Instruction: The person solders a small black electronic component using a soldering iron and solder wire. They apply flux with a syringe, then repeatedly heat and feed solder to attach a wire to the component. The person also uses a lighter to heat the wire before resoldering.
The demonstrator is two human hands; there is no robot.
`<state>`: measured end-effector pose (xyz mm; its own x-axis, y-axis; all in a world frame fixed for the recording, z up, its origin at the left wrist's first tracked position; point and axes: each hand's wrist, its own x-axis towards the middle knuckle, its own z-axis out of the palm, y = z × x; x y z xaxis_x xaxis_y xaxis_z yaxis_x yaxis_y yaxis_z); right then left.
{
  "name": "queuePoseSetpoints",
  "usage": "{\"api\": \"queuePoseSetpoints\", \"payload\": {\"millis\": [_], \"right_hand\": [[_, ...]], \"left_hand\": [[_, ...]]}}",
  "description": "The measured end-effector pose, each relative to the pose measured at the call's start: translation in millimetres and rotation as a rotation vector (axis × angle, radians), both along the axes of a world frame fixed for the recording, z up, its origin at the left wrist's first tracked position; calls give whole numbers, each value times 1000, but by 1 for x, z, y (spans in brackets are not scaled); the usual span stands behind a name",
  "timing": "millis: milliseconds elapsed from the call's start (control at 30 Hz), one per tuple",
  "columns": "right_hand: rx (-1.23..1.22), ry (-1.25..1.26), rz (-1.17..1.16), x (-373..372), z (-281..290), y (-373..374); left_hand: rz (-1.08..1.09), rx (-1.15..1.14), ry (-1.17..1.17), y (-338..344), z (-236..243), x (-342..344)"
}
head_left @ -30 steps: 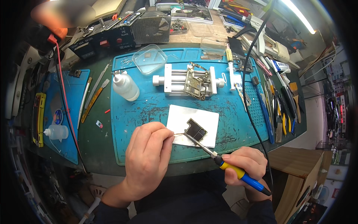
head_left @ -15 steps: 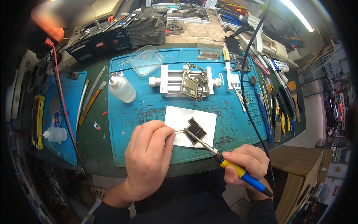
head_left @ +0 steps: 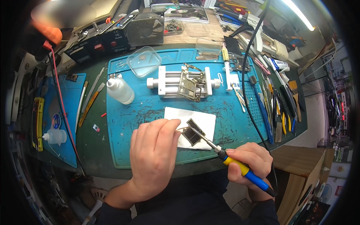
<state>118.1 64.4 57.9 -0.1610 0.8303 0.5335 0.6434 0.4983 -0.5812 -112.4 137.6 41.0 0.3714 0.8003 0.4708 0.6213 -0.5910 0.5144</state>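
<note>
A small dark circuit board (head_left: 191, 137) lies on a white paper pad (head_left: 202, 117) on the blue mat. My left hand (head_left: 153, 155) is left of it, fingertips pinched on a thin wire-like strip (head_left: 181, 128) that reaches onto the board. My right hand (head_left: 250, 165) grips a soldering iron (head_left: 247, 174) with a yellow-and-blue handle; its tip rests on or just over the board beside the strip's end, contact unclear. Behind the pad, a metal clamp fixture (head_left: 163, 90) holds a larger circuit board (head_left: 187, 86) at a slant. My left fingertips are partly hidden behind my knuckles.
A white squeeze bottle (head_left: 120, 90) and clear container (head_left: 144, 62) stand left of the fixture. A syringe (head_left: 227, 73), black cable (head_left: 245, 93) and several tools (head_left: 285, 112) lie right. Knives (head_left: 90, 107), a small bottle (head_left: 56, 137) and red lead (head_left: 63, 108) are left.
My left hand has moved a little up and right with the strip. The small board has turned on the pad. The iron's tip has risen slightly, and the whole view has shifted a little.
</note>
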Motion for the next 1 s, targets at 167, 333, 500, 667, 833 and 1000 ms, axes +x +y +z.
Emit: {"api": "queuePoseSetpoints", "payload": {"millis": [167,333,500,667,833,1000], "right_hand": [[4,-2,-6,1,0,2],[4,-17,-9,0,0,4],[3,-21,-10,-1,2,8],[6,-32,-23,-1,4,11],[15,-36,-29,0,4,12],[6,-40,-40,1,5,11]], "left_hand": [[8,-9,9,0,-4,0],[48,-8,-26,0,-7,2],[51,-34,-9,0,-5,3],[54,-29,-7,1,-5,5],[62,-25,-12,2,-6,7],[60,-35,-37,2,-7,10]]}}
